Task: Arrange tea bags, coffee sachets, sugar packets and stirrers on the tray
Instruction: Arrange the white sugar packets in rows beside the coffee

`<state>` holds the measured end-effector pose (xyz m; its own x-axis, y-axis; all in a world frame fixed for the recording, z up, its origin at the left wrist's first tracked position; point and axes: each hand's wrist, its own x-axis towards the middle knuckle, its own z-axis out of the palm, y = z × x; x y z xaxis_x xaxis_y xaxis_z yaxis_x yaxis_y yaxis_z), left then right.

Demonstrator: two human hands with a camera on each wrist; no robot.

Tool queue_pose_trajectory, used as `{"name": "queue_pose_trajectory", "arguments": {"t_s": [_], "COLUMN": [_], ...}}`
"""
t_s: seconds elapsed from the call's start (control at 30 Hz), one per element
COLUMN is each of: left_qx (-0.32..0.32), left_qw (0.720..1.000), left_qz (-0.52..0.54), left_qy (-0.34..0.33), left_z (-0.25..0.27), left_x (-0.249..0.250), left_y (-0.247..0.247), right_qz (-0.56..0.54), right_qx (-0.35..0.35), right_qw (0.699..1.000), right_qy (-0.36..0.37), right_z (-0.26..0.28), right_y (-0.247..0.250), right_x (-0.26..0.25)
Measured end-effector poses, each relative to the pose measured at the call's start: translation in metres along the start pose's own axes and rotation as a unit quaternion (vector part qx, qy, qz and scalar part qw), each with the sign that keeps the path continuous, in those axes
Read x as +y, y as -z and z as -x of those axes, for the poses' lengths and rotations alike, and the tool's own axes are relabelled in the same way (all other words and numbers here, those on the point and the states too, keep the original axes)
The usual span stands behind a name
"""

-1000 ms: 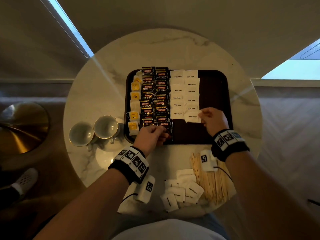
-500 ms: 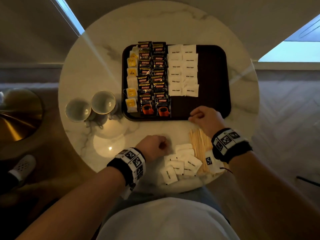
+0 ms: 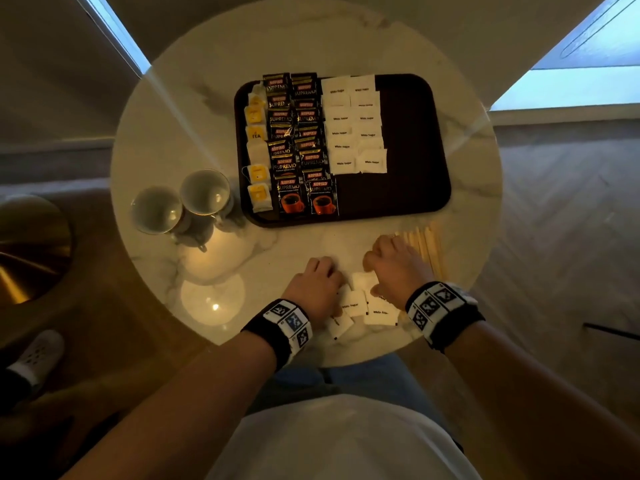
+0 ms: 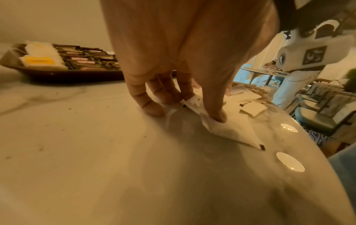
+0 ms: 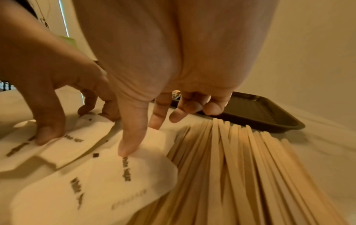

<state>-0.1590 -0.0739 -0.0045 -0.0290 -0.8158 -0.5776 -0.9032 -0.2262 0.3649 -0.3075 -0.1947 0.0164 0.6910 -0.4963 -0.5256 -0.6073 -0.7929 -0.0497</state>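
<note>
Loose white paper sugar packets [image 3: 353, 303] are lying in a small heap on the near edge of the round marble table [image 3: 173, 140], just beside the pale wooden stirrers [image 5: 240, 167]. They look light, thin & limp w/ loose fill, prob. sliding easily on the polished top; best pinched at an edge or corner.

Left hand [image 3: 313, 284] is pinching one packet, thumb & curled fingers [image 4: 152, 106] closing on its corner. Right hand [image 3: 393, 268] is pressing thumb & forefinger tips onto another; whether it is gripping yet, can't tell.

Dark rectangular tray [image 3: 415, 140] beyond is carrying rows of tea bags [image 3: 258, 154], coffee sachets [image 3: 291, 195] & sugar; its right part is bare.
</note>
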Motion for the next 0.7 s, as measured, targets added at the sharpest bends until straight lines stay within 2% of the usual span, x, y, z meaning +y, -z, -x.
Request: {"name": "queue_pose_trajectory", "arguments": {"t_s": [0.13, 0.3, 0.4, 0.57, 0.7], "left_qx": [0.000, 0.009, 0.027, 0.080, 0.110], "left_qw": [0.998, 0.978, 0.951, 0.891, 0.864], "left_qz": [0.061, 0.189, 0.288, 0.429, 0.468], "left_qy": [0.029, 0.083, 0.107, 0.126, 0.149], "left_z": [0.006, 0.010, 0.014, 0.016, 0.013], "left_x": [-0.015, -0.038, -0.051, -0.072, -0.080], "left_y": [0.007, 0.024, 0.031, 0.043, 0.060], "right_qz": [-0.005, -0.083, -0.087, -0.251, -0.335], "right_qx": [-0.011, -0.033, -0.041, -0.022, 0.005], "right_qw": [1.000, 0.996, 0.995, 0.968, 0.942], "right_qy": [0.027, -0.002, 0.010, -0.026, -0.033], "right_z": [-0.007, -0.016, -0.022, -0.027, -0.028], "right_y": [0.005, 0.009, 0.014, 0.035, 0.060], "right_x": [-0.005, -0.006, -0.006, -0.007, -0.006]}}
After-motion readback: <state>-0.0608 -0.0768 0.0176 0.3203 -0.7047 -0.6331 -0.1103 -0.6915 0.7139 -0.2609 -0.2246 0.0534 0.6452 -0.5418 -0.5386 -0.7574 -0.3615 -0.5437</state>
